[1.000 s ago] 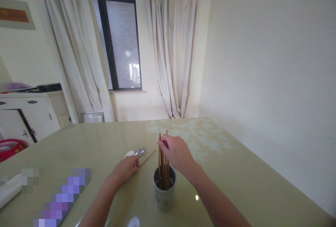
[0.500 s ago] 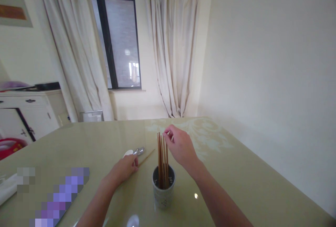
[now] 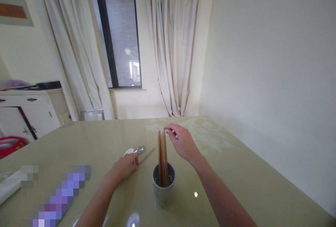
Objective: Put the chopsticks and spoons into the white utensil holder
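A patterned grey cup (image 3: 164,193) stands upright near the table's middle, with several wooden chopsticks (image 3: 162,157) upright in it. Beside their tops is my right hand (image 3: 181,141), its thumb and index finger apart at the upper end of one chopstick; the fingertips touch or almost touch it. To the left of the cup my left hand (image 3: 126,165) rests low over the table, fingers closed round the near end of a single chopstick (image 3: 147,156) that lies slanting away. Just beyond that hand are a white spoon-like piece (image 3: 128,152) and a shiny silver object (image 3: 139,149).
The greenish glossy table (image 3: 236,192) fills the lower view. At its left lie a white roll (image 3: 10,186) and a pixelated purple object (image 3: 63,197). A white cabinet (image 3: 39,118) and red basket (image 3: 12,146) stand beyond the left edge; a wall is at right.
My right thumb and index finger have parted slightly at the chopstick tops, and the rightmost chopstick now leans closer to the others. My left hand has hardly moved.
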